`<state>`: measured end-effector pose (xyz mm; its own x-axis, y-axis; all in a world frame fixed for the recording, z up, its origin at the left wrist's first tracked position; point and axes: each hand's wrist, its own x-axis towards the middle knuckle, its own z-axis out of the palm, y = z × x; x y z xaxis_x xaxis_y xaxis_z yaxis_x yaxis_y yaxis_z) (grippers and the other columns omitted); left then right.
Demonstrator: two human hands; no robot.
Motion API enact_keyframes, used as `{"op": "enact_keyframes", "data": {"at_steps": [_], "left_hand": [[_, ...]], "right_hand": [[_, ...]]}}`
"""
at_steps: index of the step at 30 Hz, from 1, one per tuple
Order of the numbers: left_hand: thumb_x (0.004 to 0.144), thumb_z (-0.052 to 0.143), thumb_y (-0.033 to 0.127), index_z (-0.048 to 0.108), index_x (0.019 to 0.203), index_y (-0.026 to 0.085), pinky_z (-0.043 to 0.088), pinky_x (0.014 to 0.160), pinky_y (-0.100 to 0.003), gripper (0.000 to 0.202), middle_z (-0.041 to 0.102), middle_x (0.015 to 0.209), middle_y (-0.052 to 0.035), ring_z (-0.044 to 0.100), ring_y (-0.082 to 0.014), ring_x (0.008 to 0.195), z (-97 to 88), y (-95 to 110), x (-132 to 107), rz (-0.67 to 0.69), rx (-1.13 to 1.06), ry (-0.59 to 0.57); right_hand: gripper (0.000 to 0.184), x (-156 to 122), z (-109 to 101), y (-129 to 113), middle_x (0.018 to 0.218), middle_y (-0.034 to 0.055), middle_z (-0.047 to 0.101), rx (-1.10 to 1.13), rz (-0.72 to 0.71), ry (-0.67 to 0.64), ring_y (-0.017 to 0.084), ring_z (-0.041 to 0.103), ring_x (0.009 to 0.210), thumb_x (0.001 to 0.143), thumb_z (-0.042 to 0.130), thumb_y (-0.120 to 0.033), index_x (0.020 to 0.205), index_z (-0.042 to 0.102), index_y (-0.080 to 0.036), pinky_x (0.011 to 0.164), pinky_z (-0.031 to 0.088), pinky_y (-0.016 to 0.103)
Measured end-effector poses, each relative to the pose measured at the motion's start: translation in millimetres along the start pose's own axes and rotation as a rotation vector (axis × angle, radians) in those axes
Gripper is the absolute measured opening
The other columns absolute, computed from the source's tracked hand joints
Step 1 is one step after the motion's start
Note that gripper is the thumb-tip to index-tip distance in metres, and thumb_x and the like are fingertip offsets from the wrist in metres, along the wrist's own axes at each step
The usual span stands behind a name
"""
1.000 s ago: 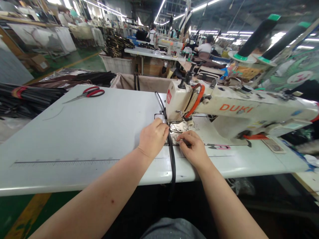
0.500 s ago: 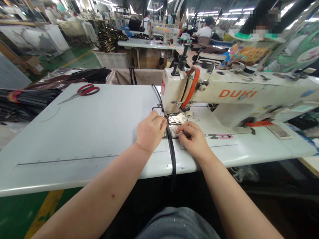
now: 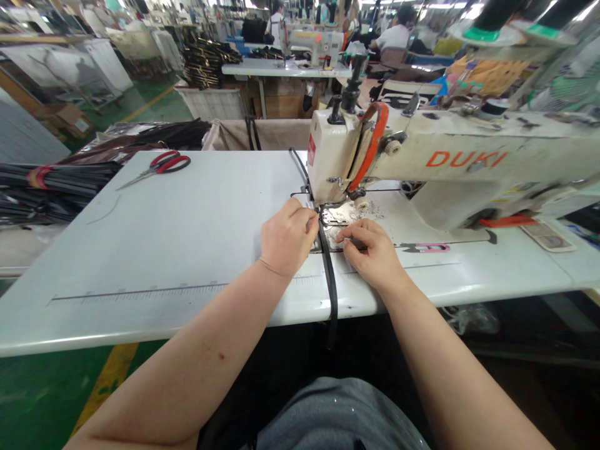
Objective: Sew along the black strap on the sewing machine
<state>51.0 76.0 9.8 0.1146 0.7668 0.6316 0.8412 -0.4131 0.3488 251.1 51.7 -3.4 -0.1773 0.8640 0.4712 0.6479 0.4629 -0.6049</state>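
A narrow black strap [image 3: 330,281] runs from the table's near edge, between my hands, under the head of a white DUKI sewing machine [image 3: 450,169] and out behind it. My left hand [image 3: 287,237] is closed with its fingers pressed against the strap's left side just before the needle. My right hand [image 3: 370,250] pinches at the strap's right side beside the metal needle plate [image 3: 340,222]. Both hands rest on the white table [image 3: 178,237].
Red-handled scissors [image 3: 162,165] lie at the table's far left. Bundles of black straps [image 3: 42,187] are stacked off the left edge. A cloth bin [image 3: 267,134] stands behind the table. Other people sit at sewing machines [image 3: 312,44] in the background.
Both hands keep their hold at the needle and the strap stays in place. The view has shifted slightly, so everything sits a little higher and closer in the picture.
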Motion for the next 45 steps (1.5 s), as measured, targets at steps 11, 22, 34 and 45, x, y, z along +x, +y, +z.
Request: {"op": "enact_keyframes", "data": {"at_steps": [11, 22, 34, 45], "left_hand": [[0.096, 0.063, 0.023, 0.075, 0.087, 0.020, 0.045, 0.064, -0.027, 0.016, 0.068, 0.091, -0.0035, 0.065, -0.0156, 0.081, -1.3, 4.1, 1.1, -0.044, 0.025, -0.014], [0.097, 0.062, 0.023, 0.074, 0.086, 0.020, 0.048, 0.065, -0.027, 0.017, 0.067, 0.094, -0.0036, 0.065, -0.0162, 0.083, -3.8, 4.5, 5.5, -0.054, 0.021, -0.093], [0.101, 0.058, 0.025, 0.075, 0.089, 0.019, 0.049, 0.066, -0.028, 0.021, 0.067, 0.098, -0.0050, 0.066, -0.0171, 0.084, 3.5, 4.9, 9.1, -0.070, 0.005, -0.128], [0.101, 0.062, 0.027, 0.076, 0.096, 0.020, 0.052, 0.072, -0.028, 0.017, 0.066, 0.101, -0.0053, 0.067, -0.0176, 0.089, 12.4, 1.3, 13.8, -0.120, -0.065, -0.147]], "right_hand": [[0.019, 0.5, -0.4, 0.6, 0.089, 0.0071, 0.067, 0.016, -0.011, -0.010, 0.027, 0.064, 0.089, 0.086, 0.058, -0.016, 0.089, 0.076, -0.021, 0.082, 0.050, 0.044], [0.016, 1.0, 0.2, 1.3, 0.090, 0.0063, 0.067, -0.005, -0.006, -0.017, 0.027, 0.064, 0.088, 0.087, 0.061, -0.018, 0.090, 0.076, -0.023, 0.082, 0.050, 0.044], [0.016, 1.6, 1.5, 1.4, 0.092, 0.0076, 0.068, -0.014, 0.003, -0.014, 0.028, 0.065, 0.089, 0.087, 0.062, -0.021, 0.090, 0.077, -0.022, 0.083, 0.052, 0.046], [0.024, 2.0, 0.0, -7.6, 0.094, 0.0082, 0.070, 0.086, 0.005, 0.004, 0.027, 0.067, 0.092, 0.087, 0.059, -0.018, 0.095, 0.081, -0.023, 0.087, 0.052, 0.045]]}}
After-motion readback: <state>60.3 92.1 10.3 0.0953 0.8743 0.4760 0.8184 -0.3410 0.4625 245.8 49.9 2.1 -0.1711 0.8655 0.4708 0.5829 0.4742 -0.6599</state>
